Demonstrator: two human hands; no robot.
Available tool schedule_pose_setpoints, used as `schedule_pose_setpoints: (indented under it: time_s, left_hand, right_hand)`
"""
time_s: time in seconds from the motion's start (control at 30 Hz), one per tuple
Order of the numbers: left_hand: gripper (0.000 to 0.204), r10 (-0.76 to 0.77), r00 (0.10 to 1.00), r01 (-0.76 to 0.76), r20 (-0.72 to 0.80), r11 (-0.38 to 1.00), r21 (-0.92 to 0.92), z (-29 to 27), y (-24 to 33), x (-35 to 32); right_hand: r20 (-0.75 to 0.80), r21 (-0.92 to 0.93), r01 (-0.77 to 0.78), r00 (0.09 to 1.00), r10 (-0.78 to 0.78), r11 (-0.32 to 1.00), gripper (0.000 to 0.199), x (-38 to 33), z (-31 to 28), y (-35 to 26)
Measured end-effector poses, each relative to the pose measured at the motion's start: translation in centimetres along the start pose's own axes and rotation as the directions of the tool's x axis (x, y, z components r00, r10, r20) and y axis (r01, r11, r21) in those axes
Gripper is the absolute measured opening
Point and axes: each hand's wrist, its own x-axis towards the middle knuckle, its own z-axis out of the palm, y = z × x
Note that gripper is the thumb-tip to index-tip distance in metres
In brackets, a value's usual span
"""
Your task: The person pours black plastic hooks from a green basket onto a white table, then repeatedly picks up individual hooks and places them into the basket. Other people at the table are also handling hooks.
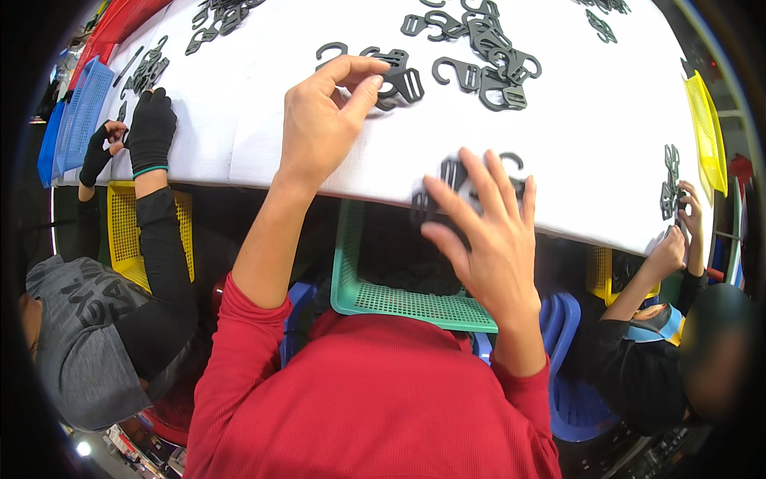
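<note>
My left hand (319, 120) is over the white table, thumb and index finger pinched at the edge of a black plastic strap hook (404, 85) in a small cluster. Its other fingers are curled and partly hidden. My right hand (495, 231) has its fingers spread at the table's near edge. Under and beside those fingers are several black strap hooks (452, 174), blurred by motion and partly covered by the hand. Below the edge, in front of my body, is a green perforated basket (423, 305) with a dark interior.
A larger heap of black hooks (488, 36) lies farther back on the white table (263, 96). A co-worker in black gloves (152, 128) handles hooks at left, near a blue basket (86, 112). Another person's hands (669, 251) work at right, by a yellow basket (706, 132).
</note>
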Motion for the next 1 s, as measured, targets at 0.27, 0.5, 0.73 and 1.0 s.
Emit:
schedule_pose_setpoints:
  time_s: [0.27, 0.5, 0.73, 1.0]
  left_hand:
    - [0.017, 0.206, 0.975, -0.22, 0.086, 0.952, 0.211, -0.2, 0.9, -1.8]
    - [0.04, 0.446, 0.889, -0.418, 0.102, 0.701, 0.578, -0.2, -1.0, 1.4]
    - [0.033, 0.491, 0.863, -0.468, 0.118, 0.689, 0.553, -0.1, -1.2, 0.4]
    - [0.015, 0.485, 0.851, -0.515, 0.202, 0.693, 0.505, -2.0, 0.1, -2.4]
  right_hand:
    - [-0.006, 0.118, 0.033, 0.999, -0.032, 0.993, 0.033, -0.4, -3.3, 0.0]
    - [-0.313, -0.079, 0.078, 0.945, -0.099, 0.994, 0.019, 9.6, -0.3, 5.1]
    - [-0.245, -0.215, 0.191, 0.939, -0.242, 0.958, 0.014, 11.7, -0.2, 5.9]
    - [-0.079, 0.096, 0.109, 0.992, -0.102, 0.989, 0.018, 12.0, -1.9, 4.5]
